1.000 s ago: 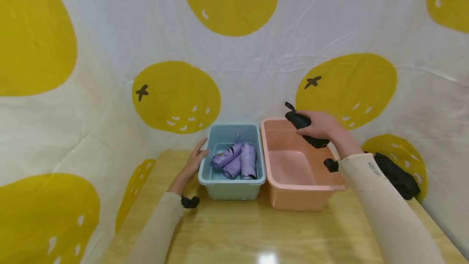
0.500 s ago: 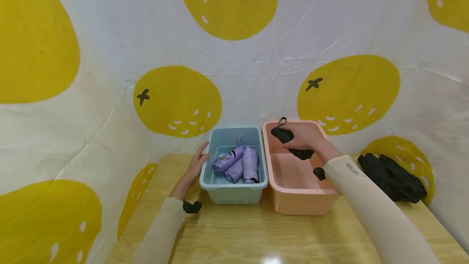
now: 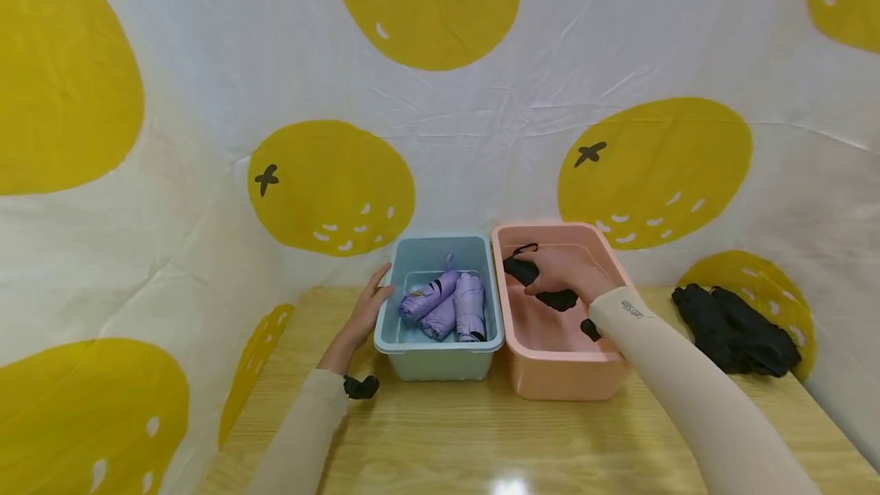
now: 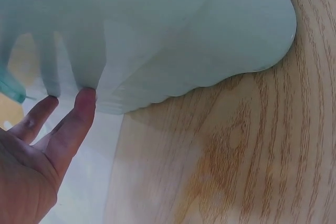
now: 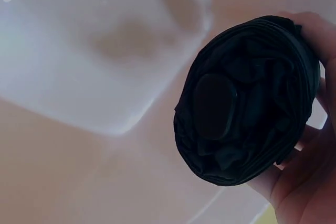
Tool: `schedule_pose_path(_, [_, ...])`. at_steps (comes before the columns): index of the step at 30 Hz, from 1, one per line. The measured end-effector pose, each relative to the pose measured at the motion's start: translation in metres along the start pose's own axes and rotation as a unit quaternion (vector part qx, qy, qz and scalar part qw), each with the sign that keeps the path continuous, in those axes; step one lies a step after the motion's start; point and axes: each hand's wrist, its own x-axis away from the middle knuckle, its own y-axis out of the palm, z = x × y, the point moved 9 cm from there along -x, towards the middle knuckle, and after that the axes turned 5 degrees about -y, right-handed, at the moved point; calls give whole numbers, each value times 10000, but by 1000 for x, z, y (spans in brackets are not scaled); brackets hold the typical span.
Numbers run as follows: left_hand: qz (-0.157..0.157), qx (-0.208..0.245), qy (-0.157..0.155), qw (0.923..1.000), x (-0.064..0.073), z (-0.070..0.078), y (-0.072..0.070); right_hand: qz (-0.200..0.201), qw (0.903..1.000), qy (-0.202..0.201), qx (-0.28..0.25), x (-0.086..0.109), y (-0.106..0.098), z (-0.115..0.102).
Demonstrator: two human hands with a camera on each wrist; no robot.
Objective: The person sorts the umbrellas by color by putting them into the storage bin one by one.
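My right hand (image 3: 565,269) grips a folded black umbrella (image 3: 522,271) by its middle, inside the pink basin (image 3: 567,380). Its wrist loop points toward the back wall. In the right wrist view the umbrella's rolled end (image 5: 241,103) faces the camera, above the basin floor. My left hand (image 3: 364,313) rests against the left side of the light blue basin (image 3: 440,365), fingers fairly straight. The left wrist view has fingertips (image 4: 85,98) touching that basin's outer wall. Three folded purple umbrellas (image 3: 470,308) lie in the blue basin.
A heap of black folded items (image 3: 736,331), probably umbrellas, lies at the right on the wooden table (image 3: 426,434). Both basins stand side by side near a fruit-patterned cloth (image 3: 474,159) that hangs behind and along the sides.
My right hand has carried the black umbrella down and to the left, from above the pink basin's right side into it. The left hand stays at the blue basin.
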Motion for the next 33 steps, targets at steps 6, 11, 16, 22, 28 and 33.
schedule_pose_path(6, [414, -199, -10, 9989, -6, -23, -13, 52, 9988, -465, -169, -15, 13, -3])
schedule_pose_path(11, [397, -249, 83, 9989, -12, -29, -4, -145, 9979, -625, -132, -20, 32, 7])
schedule_pose_path(16, [212, -126, -57, 9997, 2, -14, 6, -356, 9983, -440, -154, -24, 53, 19])
schedule_pose_path(22, [114, -31, -90, 9999, 7, -5, 8, -210, 9983, -335, -429, -27, 60, 29])
schedule_pose_path(28, [160, -26, 118, 9998, 1, 3, 2, 183, 9982, -237, -514, -28, 57, 37])
schedule_pose_path(33, [196, -43, 99, 9998, 1, 2, -2, 124, 9984, -218, -513, -29, 61, 36])
